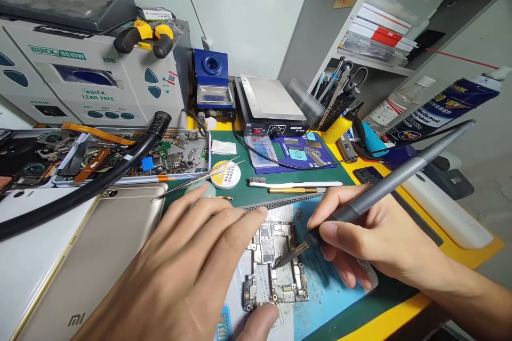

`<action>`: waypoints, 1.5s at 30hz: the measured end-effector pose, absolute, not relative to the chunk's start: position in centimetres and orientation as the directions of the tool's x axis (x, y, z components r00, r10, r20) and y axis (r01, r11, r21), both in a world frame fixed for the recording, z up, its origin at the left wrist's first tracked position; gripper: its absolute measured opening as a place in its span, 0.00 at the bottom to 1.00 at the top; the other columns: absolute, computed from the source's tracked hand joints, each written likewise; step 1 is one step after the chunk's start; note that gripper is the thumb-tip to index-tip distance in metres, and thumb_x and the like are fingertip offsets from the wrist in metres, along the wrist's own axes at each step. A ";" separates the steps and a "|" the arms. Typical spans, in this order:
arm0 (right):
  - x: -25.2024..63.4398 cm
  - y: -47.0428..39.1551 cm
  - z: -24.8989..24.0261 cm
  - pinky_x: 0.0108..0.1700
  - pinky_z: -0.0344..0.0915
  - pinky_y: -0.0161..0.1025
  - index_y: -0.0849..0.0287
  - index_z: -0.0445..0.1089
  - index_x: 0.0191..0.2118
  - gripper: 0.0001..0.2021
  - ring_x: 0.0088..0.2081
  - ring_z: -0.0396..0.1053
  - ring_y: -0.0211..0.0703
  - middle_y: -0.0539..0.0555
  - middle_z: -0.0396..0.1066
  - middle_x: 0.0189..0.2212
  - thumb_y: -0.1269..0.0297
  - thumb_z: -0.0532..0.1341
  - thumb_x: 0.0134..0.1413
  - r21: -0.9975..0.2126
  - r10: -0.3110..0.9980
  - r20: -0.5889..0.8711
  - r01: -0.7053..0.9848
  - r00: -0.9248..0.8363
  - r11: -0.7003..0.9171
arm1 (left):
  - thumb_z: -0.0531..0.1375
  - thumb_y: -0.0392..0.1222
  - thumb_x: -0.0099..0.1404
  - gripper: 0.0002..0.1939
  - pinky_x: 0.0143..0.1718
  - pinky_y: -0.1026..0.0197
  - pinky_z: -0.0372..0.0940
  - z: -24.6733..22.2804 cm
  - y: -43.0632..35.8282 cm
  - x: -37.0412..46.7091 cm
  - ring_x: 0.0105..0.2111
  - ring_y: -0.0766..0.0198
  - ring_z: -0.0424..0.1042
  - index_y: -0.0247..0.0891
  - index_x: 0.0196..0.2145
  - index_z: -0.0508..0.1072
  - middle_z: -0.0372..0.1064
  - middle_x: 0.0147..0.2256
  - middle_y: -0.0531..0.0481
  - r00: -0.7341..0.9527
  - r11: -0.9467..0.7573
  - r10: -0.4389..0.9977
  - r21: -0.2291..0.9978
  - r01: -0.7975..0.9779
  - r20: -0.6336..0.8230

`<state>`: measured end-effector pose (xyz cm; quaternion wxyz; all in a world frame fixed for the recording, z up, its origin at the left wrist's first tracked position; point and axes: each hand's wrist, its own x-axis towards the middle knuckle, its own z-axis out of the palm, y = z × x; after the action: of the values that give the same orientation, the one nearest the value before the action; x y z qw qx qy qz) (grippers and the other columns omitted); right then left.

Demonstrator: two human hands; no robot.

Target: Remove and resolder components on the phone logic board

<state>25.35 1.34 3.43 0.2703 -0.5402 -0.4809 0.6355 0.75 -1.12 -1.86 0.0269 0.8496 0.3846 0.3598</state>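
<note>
A phone circuit board [267, 245] with metal shields lies on a blue and white sheet [320, 277]. My left hand [192, 272] spans its left side, the index fingertip at the top edge and the thumb at the bottom edge, holding it in place. My right hand [360, 240] grips a grey soldering iron [372, 192] like a pen. The iron's dark tip slants down to the middle of the board and appears to touch it. Behind my left fingers rest tweezers [204, 175] and a round yellow and white tin [224, 175], partly hidden.
A hot air station [92, 74] with a black hose [100, 176] fills the left. Beneath it is a tray of loose boards [172, 175]; a gold phone [100, 256] lies nearer. Behind are a hot plate [272, 98] and brush [296, 183]. The iron's cable [344, 162] crosses the mat.
</note>
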 end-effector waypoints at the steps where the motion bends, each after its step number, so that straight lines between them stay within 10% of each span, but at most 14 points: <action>1: 25.4 1.3 3.4 0.12 0.64 0.23 0.62 0.74 0.31 0.06 0.13 0.70 0.34 0.49 0.74 0.17 0.66 0.69 0.52 -0.904 0.864 -0.426 0.175 -0.270 -0.391 | 0.62 0.45 0.59 0.29 0.62 0.51 0.51 -1.9 -1.1 0.7 0.52 0.54 0.64 0.37 0.57 0.65 0.67 0.48 0.47 0.444 -0.697 0.681 0.331 0.636 0.582; 21: 25.1 1.2 3.5 0.12 0.64 0.24 0.61 0.73 0.30 0.07 0.13 0.69 0.34 0.49 0.72 0.15 0.65 0.70 0.50 -0.904 0.881 -0.412 0.225 -0.232 -0.364 | 0.60 0.52 0.58 0.28 0.55 0.44 0.65 -1.5 -0.8 1.3 0.49 0.48 0.70 0.40 0.55 0.69 0.73 0.43 0.43 0.421 -0.651 0.720 0.327 0.685 0.552; 45: 24.2 0.7 4.2 0.11 0.60 0.23 0.61 0.73 0.27 0.05 0.12 0.66 0.32 0.47 0.71 0.13 0.70 0.70 0.41 -0.890 0.905 -0.408 0.277 -0.125 -0.363 | 0.63 0.43 0.58 0.29 0.63 0.49 0.52 -2.3 -1.0 0.8 0.52 0.54 0.65 0.35 0.57 0.66 0.69 0.48 0.45 0.453 -0.717 0.653 0.302 0.628 0.607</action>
<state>24.19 0.68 4.16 0.2773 -0.6007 -0.4916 0.5662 0.78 -1.02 -2.26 0.0169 0.8522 0.3758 0.3637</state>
